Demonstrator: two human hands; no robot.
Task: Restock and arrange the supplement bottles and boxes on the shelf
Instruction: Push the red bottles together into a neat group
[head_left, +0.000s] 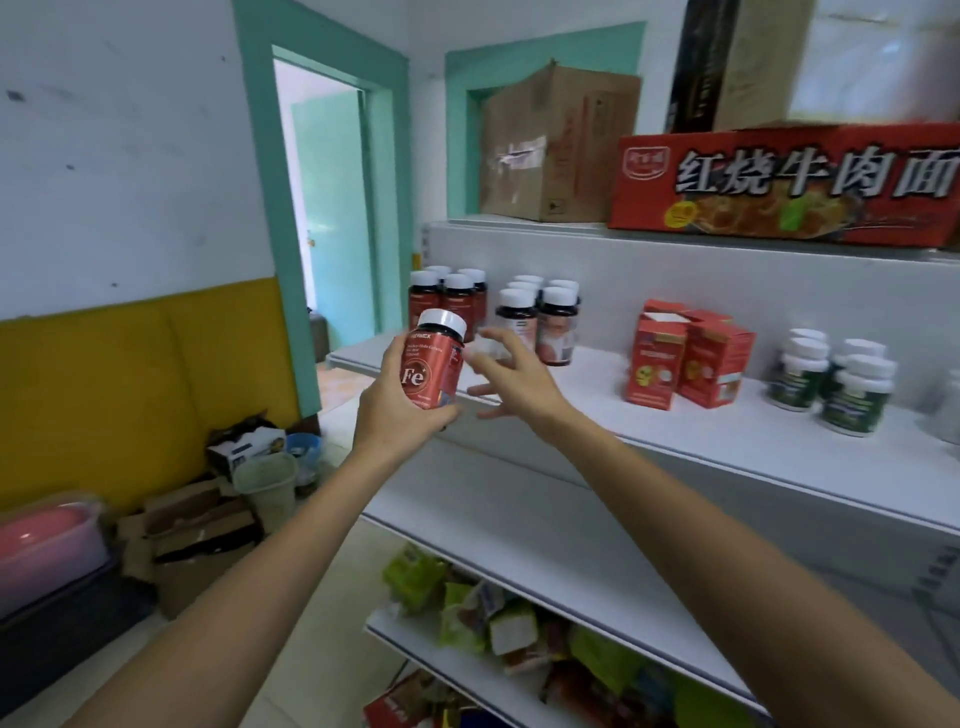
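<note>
My left hand (395, 405) grips a red-labelled bottle marked "Fe" (434, 364) with a white cap, held upright in front of the white shelf (727, 436). Just to its right, my right hand (511, 376) hovers with fingers spread, holding nothing. On the shelf behind stand several matching red bottles (449, 301), then dark bottles with white caps (543, 317), red boxes (685, 356) and green-labelled white bottles (836, 384).
A red noodle carton (779, 182) and a brown cardboard box (556, 145) sit on top of the unit. Lower shelves hold snack packets (493, 618). On the floor at left lie flattened cardboard, a bin (267, 483) and a pink tub (47, 545). A doorway (332, 208) opens behind.
</note>
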